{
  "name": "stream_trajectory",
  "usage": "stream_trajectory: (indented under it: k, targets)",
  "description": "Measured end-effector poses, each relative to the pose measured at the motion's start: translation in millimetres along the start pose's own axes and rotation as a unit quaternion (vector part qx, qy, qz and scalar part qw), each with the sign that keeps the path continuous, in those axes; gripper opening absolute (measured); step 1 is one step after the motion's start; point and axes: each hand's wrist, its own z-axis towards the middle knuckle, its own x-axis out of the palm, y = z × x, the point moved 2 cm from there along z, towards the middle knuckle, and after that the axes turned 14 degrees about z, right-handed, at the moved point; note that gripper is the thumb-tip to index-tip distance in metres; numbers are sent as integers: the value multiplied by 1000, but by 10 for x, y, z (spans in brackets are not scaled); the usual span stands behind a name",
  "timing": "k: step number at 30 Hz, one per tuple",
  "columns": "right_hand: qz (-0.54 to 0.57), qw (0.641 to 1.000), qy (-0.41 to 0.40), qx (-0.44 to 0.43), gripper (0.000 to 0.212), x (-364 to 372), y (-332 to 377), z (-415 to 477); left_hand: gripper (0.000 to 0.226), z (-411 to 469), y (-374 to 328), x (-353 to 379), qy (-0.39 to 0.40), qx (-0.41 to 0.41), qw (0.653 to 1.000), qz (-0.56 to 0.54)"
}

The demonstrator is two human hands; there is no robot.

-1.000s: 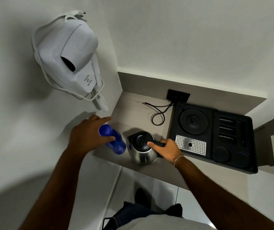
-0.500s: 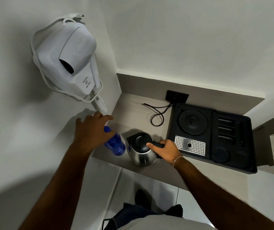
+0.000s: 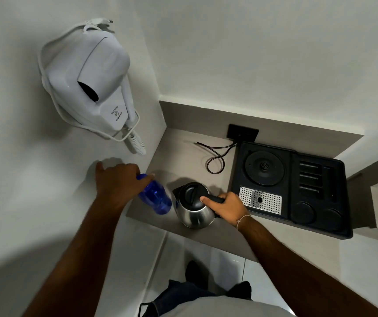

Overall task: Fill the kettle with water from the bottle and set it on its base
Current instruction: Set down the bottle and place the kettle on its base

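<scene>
A steel kettle (image 3: 195, 215) with a closed black lid stands on the grey shelf (image 3: 183, 152) near its front edge. My right hand (image 3: 227, 208) grips the kettle's black handle, thumb on the lid's rear. Left of the kettle stands a blue bottle (image 3: 155, 199). My left hand (image 3: 117, 181) covers the bottle's top, fingers wrapped over the cap. The round kettle base (image 3: 264, 168) lies bare in the black tray (image 3: 320, 216) to the right.
A white wall hair dryer (image 3: 92, 83) with a coiled cord hangs on the left wall above the bottle. A black power cord (image 3: 215, 156) loops on the shelf toward a wall socket (image 3: 243, 133). The tray has a perforated metal drip grid (image 3: 260, 200).
My left hand has slid from the bottle's side up over its cap. The bottle and kettle have stayed in place, with my right hand still on the handle.
</scene>
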Motion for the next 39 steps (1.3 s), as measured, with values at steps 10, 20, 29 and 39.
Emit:
stream_trajectory:
  k: [10,20,29,39]
  targets:
    - [-28,1000,1,-6,104,4,-10,27,75,-46,-330,-25,-102,162,966,-177]
    - [104,992,-64,-10,76,101,-156,47,58,146,-1005,-207,-291,128,883,-346]
    - [208,967,-100,-108,71,-552,429,28,56,395,-1135,-280,-427,126,822,-355]
    - [199,949,-163,-181,74,-2230,1257,187,69,543,-1777,-865,-475,153,824,-270]
